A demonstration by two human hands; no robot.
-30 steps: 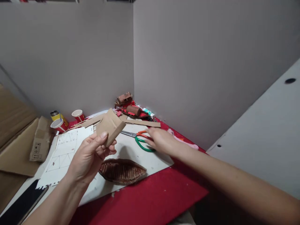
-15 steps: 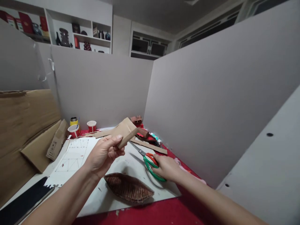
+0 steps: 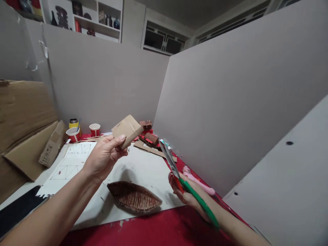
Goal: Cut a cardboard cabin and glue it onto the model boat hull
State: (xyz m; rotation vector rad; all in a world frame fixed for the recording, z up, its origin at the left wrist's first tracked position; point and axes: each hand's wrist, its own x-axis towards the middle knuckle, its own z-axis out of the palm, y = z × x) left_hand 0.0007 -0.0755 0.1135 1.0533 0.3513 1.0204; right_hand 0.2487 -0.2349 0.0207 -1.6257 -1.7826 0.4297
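Note:
A small folded piece of tan cardboard [image 3: 128, 128] is pinched between the thumb and fingers of my left hand [image 3: 109, 155], raised above the table. My right hand [image 3: 184, 191] holds a pair of scissors [image 3: 175, 171] with green and orange handles. Their blades point up and away, apart from the cardboard, and the green handle lies back over my wrist. Below and between my hands, a brown boat-shaped piece [image 3: 134, 197], pointed at both ends, lies on the white sheet [image 3: 143, 167].
Paper cups [image 3: 94, 130] and a yellow jar [image 3: 74, 123] stand at the back left. Large cardboard [image 3: 24, 109] leans at left, near a paper with drawn triangles [image 3: 65, 171] and a dark flat device [image 3: 19, 212]. Cardboard strips [image 3: 153, 150] and a pink-handled tool [image 3: 198, 180] lie right.
The scissors have swung round in my right hand, from the loops hanging by my fingers to the blades pointing upward. The view has shifted; my left hand still grips the cardboard.

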